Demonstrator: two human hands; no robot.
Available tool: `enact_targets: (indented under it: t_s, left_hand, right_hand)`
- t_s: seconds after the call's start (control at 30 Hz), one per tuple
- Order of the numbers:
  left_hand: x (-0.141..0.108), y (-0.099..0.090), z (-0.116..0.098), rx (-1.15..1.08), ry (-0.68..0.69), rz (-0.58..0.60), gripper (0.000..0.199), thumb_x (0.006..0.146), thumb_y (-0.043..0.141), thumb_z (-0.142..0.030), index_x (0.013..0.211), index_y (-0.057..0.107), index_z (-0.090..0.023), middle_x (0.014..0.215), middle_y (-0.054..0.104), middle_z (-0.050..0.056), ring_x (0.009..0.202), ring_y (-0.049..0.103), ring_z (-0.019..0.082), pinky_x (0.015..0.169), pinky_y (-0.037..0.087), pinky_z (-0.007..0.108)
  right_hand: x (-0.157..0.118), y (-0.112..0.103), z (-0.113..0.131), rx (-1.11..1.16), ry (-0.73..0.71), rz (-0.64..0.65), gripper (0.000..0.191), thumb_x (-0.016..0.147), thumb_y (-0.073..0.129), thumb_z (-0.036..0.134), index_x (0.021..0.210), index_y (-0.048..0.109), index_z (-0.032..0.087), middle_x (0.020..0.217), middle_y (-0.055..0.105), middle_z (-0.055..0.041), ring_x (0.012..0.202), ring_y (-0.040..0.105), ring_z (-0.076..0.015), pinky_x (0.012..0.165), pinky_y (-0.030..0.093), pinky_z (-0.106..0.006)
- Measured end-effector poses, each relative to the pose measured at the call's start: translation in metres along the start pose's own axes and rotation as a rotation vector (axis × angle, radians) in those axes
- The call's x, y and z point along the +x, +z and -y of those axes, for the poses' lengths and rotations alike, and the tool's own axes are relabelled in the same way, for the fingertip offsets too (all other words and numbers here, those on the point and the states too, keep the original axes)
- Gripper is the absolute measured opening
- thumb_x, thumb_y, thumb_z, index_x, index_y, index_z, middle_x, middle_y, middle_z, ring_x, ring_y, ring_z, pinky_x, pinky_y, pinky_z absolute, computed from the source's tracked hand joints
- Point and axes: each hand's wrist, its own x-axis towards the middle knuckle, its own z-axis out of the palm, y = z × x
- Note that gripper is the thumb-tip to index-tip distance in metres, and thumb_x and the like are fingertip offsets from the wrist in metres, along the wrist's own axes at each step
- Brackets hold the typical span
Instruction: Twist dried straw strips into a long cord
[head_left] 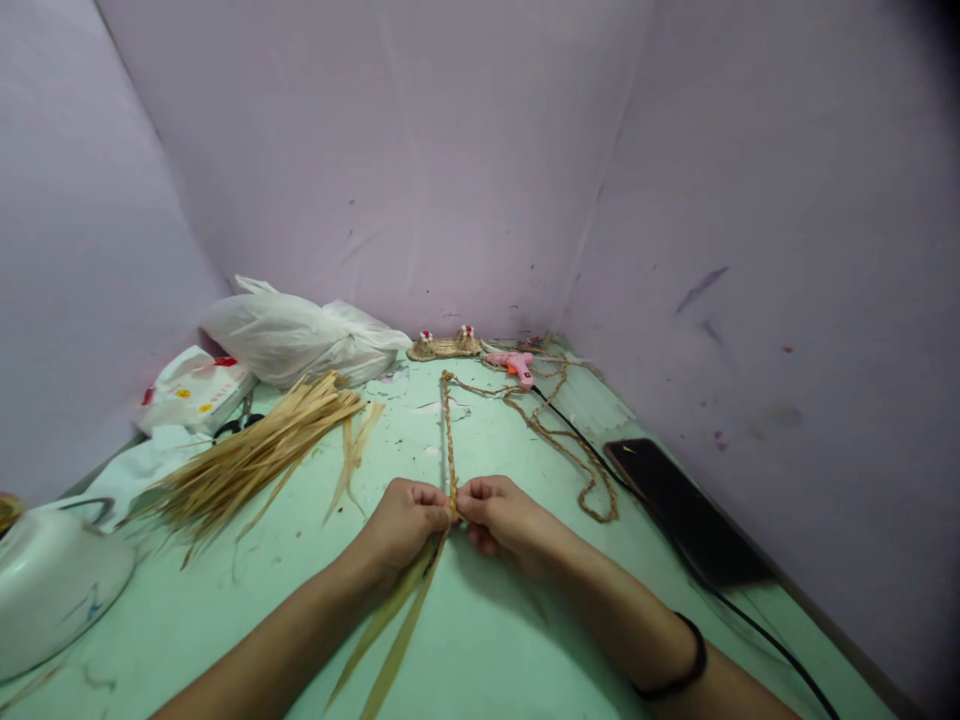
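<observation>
A braided straw cord [449,425] runs down the table toward me, its near end pinched between both hands. My left hand [409,518] is closed on the cord's end and on loose straw strips [405,625] that trail down toward the front. From the other side, my right hand [496,508] grips the same spot with thumb and finger; its lower fingers are curled. The cord's far end bends to the right and continues as a long loose length [566,440] on the table. To the left lies a bundle of dry straw strips [259,460].
A pink glue gun [517,367] with a black cable lies at the back right, near a black phone [682,510]. Small woven straw pieces [446,347] sit by the wall. At left are a white plastic bag [300,330], a tissue pack [196,388] and a white bowl-like object [56,590].
</observation>
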Motion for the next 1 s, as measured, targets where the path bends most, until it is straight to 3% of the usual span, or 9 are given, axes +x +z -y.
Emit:
enact_targets:
  t_s: [0.13, 0.3, 0.47, 0.6, 0.73, 0.87, 0.93, 1.0]
  left_hand:
    - [0.002, -0.003, 0.000, 0.111, 0.027, -0.023, 0.006, 0.049, 0.050, -0.020, 0.046, 0.050, -0.014, 0.034, 0.034, -0.007, 0.035, 0.024, 0.004, 0.038, 0.018, 0.019]
    - [0.001, -0.010, -0.005, 0.433, 0.090, -0.044, 0.013, 0.054, 0.048, -0.019, 0.045, 0.054, -0.013, 0.039, 0.046, -0.001, 0.039, 0.034, 0.007, 0.042, 0.024, 0.020]
    - [-0.014, -0.003, -0.009, 0.749, 0.177, -0.146, 0.021, 0.063, 0.047, -0.023, 0.045, 0.054, -0.014, 0.041, 0.044, -0.001, 0.042, 0.037, 0.009, 0.044, 0.021, 0.022]
    - [-0.025, 0.011, 0.001, 1.010, 0.298, -0.199, 0.025, 0.072, 0.040, -0.023, 0.058, 0.059, -0.015, 0.053, 0.054, 0.004, 0.050, 0.045, 0.013, 0.049, 0.023, 0.024]
    - [-0.032, 0.021, 0.008, 1.227, 0.327, -0.211, 0.030, 0.076, 0.033, -0.019, 0.078, 0.062, -0.014, 0.069, 0.063, 0.013, 0.059, 0.055, 0.021, 0.054, 0.029, 0.028]
    - [-0.033, 0.014, 0.001, 1.161, 0.360, -0.137, 0.030, 0.076, 0.038, -0.029, 0.068, 0.062, -0.014, 0.061, 0.061, 0.010, 0.056, 0.054, 0.019, 0.052, 0.029, 0.027]
    - [-0.028, 0.004, -0.006, 0.978, 0.352, -0.200, 0.033, 0.075, 0.041, -0.036, 0.055, 0.057, -0.015, 0.053, 0.056, 0.006, 0.051, 0.050, 0.015, 0.050, 0.029, 0.025]
    - [-0.021, -0.006, -0.013, 0.701, 0.245, -0.286, 0.031, 0.073, 0.044, -0.036, 0.055, 0.055, -0.014, 0.052, 0.054, 0.003, 0.043, 0.044, 0.010, 0.044, 0.028, 0.023]
  right_hand:
    - [0.005, 0.000, -0.007, -0.156, -0.100, -0.073, 0.013, 0.063, 0.049, 0.009, 0.050, 0.050, 0.013, 0.035, 0.034, 0.0082, 0.035, 0.022, -0.0029, 0.039, 0.016, -0.019]
    - [0.012, -0.005, -0.010, -0.199, -0.112, -0.058, 0.012, 0.059, 0.051, 0.012, 0.048, 0.052, 0.013, 0.035, 0.037, 0.0070, 0.036, 0.025, -0.0040, 0.039, 0.017, -0.020]
    - [0.016, -0.002, -0.016, -0.163, -0.147, -0.067, 0.009, 0.056, 0.051, 0.010, 0.048, 0.054, 0.013, 0.041, 0.048, 0.0038, 0.040, 0.034, -0.0052, 0.042, 0.024, -0.019]
    - [0.016, 0.005, -0.020, -0.038, -0.153, -0.104, 0.006, 0.055, 0.052, 0.009, 0.052, 0.054, 0.012, 0.045, 0.052, 0.0032, 0.044, 0.039, -0.0058, 0.045, 0.028, -0.018]
    - [0.014, 0.010, -0.019, 0.032, -0.154, -0.135, 0.007, 0.057, 0.052, 0.007, 0.052, 0.052, 0.013, 0.043, 0.047, 0.0051, 0.043, 0.036, -0.0052, 0.045, 0.028, -0.018]
    - [0.009, 0.010, -0.013, 0.061, -0.114, -0.114, 0.011, 0.059, 0.052, 0.008, 0.051, 0.048, 0.014, 0.042, 0.045, 0.0056, 0.041, 0.035, -0.0051, 0.044, 0.026, -0.019]
    - [0.007, 0.008, -0.010, 0.052, -0.102, -0.095, 0.012, 0.060, 0.053, 0.009, 0.050, 0.048, 0.014, 0.040, 0.043, 0.0063, 0.039, 0.033, -0.0046, 0.043, 0.024, -0.019]
    - [0.006, 0.006, -0.009, 0.027, -0.099, -0.064, 0.014, 0.061, 0.053, 0.011, 0.049, 0.048, 0.014, 0.037, 0.039, 0.0073, 0.037, 0.029, -0.0037, 0.041, 0.020, -0.019]
